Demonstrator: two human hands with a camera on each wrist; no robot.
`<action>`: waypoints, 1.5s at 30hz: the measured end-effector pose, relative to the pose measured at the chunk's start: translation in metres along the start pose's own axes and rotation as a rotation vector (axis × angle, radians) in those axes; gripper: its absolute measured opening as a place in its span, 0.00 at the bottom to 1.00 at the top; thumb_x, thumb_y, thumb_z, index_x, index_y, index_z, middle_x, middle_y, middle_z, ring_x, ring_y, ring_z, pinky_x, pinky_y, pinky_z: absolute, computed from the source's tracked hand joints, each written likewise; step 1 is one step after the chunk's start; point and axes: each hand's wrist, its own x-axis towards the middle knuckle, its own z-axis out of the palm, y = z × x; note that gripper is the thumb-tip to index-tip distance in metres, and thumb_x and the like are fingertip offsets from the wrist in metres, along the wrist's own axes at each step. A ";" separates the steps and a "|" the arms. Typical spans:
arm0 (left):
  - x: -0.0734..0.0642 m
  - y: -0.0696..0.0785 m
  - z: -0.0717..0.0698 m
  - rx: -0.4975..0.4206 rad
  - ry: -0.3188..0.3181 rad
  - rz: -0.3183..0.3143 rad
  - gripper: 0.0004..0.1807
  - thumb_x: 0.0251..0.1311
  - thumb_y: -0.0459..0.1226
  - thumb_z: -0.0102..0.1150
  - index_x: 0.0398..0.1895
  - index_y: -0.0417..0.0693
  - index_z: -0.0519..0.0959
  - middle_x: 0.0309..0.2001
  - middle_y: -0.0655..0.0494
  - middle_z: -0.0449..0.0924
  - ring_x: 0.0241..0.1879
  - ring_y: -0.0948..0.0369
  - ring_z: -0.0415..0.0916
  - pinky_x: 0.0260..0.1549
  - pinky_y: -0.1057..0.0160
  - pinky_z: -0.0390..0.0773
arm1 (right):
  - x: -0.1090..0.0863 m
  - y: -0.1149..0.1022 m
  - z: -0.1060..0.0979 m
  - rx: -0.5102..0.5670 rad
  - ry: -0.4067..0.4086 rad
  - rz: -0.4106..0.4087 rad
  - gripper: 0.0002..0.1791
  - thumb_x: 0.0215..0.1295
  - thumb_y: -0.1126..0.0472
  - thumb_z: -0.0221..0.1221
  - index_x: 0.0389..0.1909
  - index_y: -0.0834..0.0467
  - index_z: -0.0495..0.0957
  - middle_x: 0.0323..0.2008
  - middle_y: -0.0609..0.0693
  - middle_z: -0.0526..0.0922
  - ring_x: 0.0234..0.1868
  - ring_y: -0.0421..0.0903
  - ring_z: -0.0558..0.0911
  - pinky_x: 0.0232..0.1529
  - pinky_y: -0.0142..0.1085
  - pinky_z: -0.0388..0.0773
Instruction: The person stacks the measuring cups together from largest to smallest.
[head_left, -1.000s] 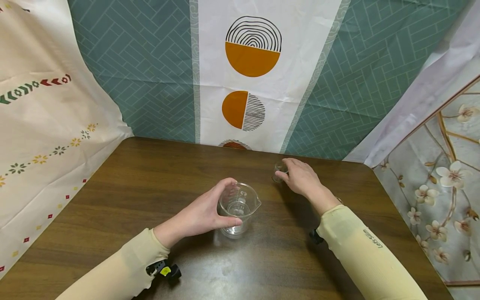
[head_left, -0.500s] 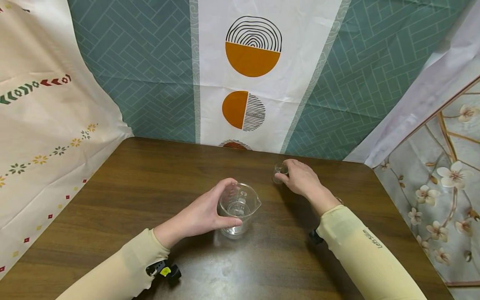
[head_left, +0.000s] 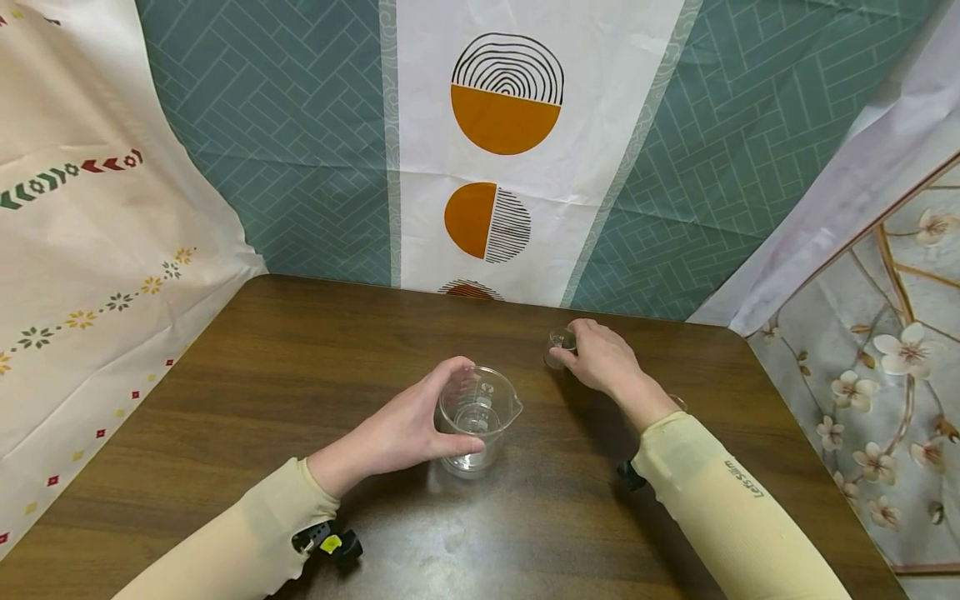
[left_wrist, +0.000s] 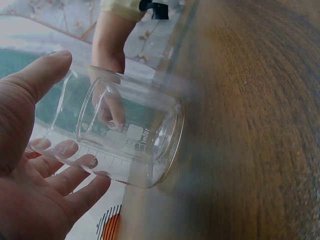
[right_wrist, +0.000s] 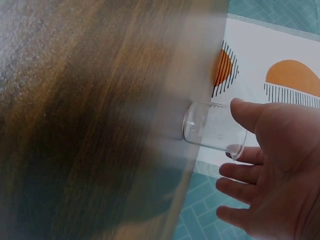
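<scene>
My left hand (head_left: 396, 427) grips the big cup (head_left: 482, 418); beyond it, rightward, my right hand (head_left: 604, 357) pinches the small cup (right_wrist: 212, 126).

two hands (head_left: 390, 433) (head_left: 603, 357), at least three glass beakers (head_left: 497, 435) (right_wrist: 212, 127), one table (head_left: 315, 350)

Brown wood-grain table (head_left: 300, 367), large glass beaker (head_left: 491, 417) upright, small beaker (right_wrist: 212, 125) near far edge

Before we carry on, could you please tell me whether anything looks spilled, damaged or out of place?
Nothing stands out as wrong: the large beaker and small beaker look upright and uncracked, and no spill shows. Smaller glassware seems nested inside the large one.
</scene>
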 end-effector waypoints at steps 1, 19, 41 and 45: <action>0.000 0.000 0.000 -0.003 -0.001 0.002 0.50 0.59 0.47 0.86 0.77 0.50 0.63 0.71 0.50 0.78 0.70 0.54 0.77 0.71 0.45 0.74 | 0.000 0.000 0.000 0.001 0.001 0.001 0.37 0.85 0.43 0.59 0.74 0.71 0.70 0.71 0.69 0.76 0.72 0.67 0.75 0.74 0.59 0.70; 0.000 -0.001 -0.001 -0.009 0.002 0.014 0.49 0.60 0.49 0.85 0.77 0.51 0.64 0.71 0.49 0.78 0.70 0.51 0.78 0.71 0.43 0.74 | 0.001 0.000 0.007 0.029 0.084 -0.010 0.33 0.80 0.44 0.65 0.65 0.69 0.75 0.57 0.66 0.82 0.61 0.66 0.82 0.65 0.58 0.77; -0.001 0.001 -0.001 0.001 0.006 0.009 0.49 0.59 0.48 0.86 0.76 0.51 0.64 0.69 0.47 0.78 0.66 0.53 0.79 0.68 0.45 0.76 | 0.003 -0.002 0.009 0.048 0.105 -0.008 0.31 0.78 0.43 0.66 0.63 0.66 0.77 0.56 0.63 0.83 0.59 0.63 0.82 0.63 0.57 0.78; -0.001 0.001 -0.001 0.003 0.006 0.004 0.49 0.59 0.49 0.86 0.76 0.51 0.64 0.69 0.48 0.78 0.67 0.53 0.79 0.68 0.44 0.76 | 0.002 -0.002 0.009 0.051 0.112 -0.009 0.30 0.77 0.44 0.67 0.62 0.66 0.78 0.56 0.63 0.83 0.59 0.63 0.82 0.64 0.57 0.78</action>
